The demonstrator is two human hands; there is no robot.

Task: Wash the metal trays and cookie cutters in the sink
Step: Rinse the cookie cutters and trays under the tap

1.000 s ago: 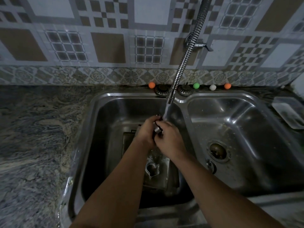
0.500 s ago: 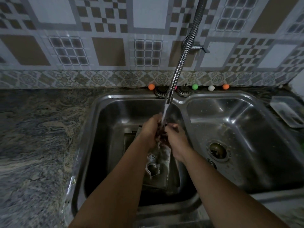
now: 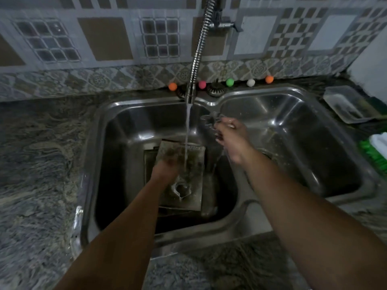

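Observation:
My right hand (image 3: 231, 137) pinches a metal cookie cutter (image 3: 208, 120) above the divider between the two sink basins. My left hand (image 3: 167, 166), blurred and dark, is low in the left basin (image 3: 117, 143) over the stacked metal trays (image 3: 194, 197); whether it holds anything is unclear. Another cookie cutter (image 3: 181, 190) lies on the top tray just right of my left wrist. Water runs from the spring faucet (image 3: 191, 91) onto the trays between my hands.
The right basin (image 3: 293, 143) holds only its drain. Several small coloured balls (image 3: 230, 82) line the back ledge. A clear plastic container (image 3: 347, 106) and a green scrub brush (image 3: 374, 151) sit on the granite counter at right.
My hands, joined under the stream rubbing the cutter, have separated. The right hand carried the cutter rightward toward the divider; the left hand dropped down to the trays.

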